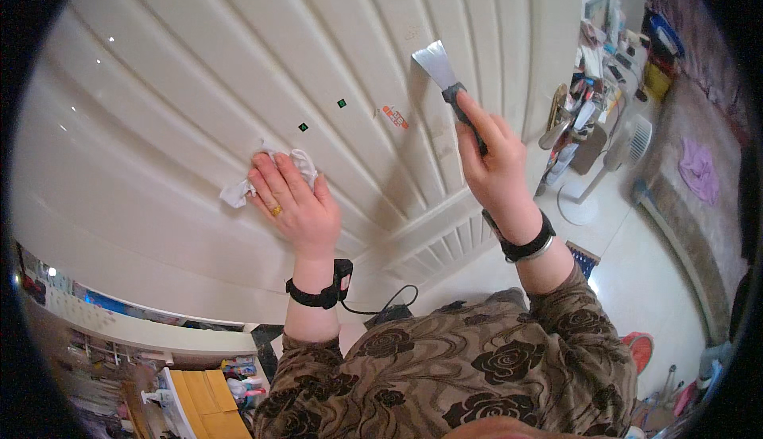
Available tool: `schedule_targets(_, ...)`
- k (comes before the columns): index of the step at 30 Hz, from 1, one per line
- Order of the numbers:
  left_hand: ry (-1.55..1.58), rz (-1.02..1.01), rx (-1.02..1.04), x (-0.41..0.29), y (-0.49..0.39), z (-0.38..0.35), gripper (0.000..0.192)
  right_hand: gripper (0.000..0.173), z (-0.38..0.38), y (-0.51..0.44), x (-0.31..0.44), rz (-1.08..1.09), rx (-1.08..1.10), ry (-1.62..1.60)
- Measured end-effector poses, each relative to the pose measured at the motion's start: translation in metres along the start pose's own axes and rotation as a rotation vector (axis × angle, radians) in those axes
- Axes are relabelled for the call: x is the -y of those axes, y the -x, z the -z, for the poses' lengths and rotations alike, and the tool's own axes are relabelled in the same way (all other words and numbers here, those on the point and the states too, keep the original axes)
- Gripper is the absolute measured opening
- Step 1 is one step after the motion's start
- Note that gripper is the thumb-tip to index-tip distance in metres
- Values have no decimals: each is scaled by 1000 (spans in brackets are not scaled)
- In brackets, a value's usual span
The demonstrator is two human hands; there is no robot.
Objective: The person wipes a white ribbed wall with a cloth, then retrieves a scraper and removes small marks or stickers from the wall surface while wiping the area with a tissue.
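Observation:
My left hand (292, 200) lies nearly flat over a crumpled white cloth or tissue (235, 193), holding it against a cream-white ribbed panel (268, 51). In my right hand (495, 159) is a putty knife, gripped by its dark handle. Its metal blade (438, 62) points up and away from me, over the panel's upper right; whether it touches is hard to tell. Between the hands, an orange sticker remnant (395, 117) clings to the panel, with two small dark green-marked squares to its left. Faint residue marks (444, 144) show near my right fingers.
A slatted section (450, 242) runs along the panel's lower edge. To the right are a white standing fan (632, 141), a cluttered table (614, 63) and a sofa (685, 212) with a purple cloth. Shelves with a yellow-orange box (205, 403) stand lower left.

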State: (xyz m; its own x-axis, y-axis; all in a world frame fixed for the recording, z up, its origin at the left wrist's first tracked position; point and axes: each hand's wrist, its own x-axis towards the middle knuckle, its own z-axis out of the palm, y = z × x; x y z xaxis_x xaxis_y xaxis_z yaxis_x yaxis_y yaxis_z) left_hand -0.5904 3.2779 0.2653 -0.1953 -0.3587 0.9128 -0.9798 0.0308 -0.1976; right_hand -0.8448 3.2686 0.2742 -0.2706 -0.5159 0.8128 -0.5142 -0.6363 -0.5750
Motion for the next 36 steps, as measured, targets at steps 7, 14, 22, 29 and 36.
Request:
schedule_targets(7,-50,-32,18,4,3,-1,71,41,-4,0,3,-7,23,12)
schedule_targets(14,-19,-15,36,3,5,1,74,41,-5,-2,0,32,-8,-31)
schedule_targets(22,5,-10,60,-1,3,0,73,40,1,-3,5,31,3,-36)
schedule_targets(29,-2,11,37,-1,5,-2,72,41,6,-1,-1,0,51,-9)
schedule_targets(36,2,52,-9,-2,4,-7,68,41,9,-5,-3,22,54,55)
